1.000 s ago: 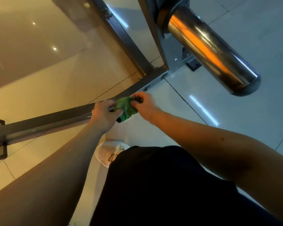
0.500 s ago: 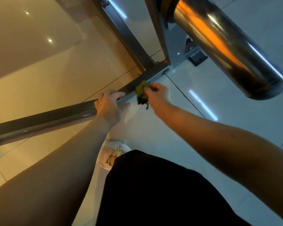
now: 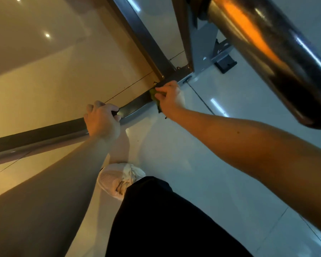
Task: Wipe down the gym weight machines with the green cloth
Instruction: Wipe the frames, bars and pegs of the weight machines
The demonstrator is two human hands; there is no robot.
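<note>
Our right hand [image 3: 170, 98] pinches the crumpled green cloth [image 3: 153, 95] against the dark metal floor rail [image 3: 137, 104], while our left hand [image 3: 102, 121] grips that rail.

Glossy tiled floor [image 3: 202, 164] fills the view. Toward 10 o'clock it glows warm amber, with two small round light reflections [image 3: 47, 35] near 11 o'clock. Toward 3 o'clock it turns cool bluish white, crossed by thin dark grout lines [image 3: 200, 96] and a bright strip reflection [image 3: 219, 107].
</note>
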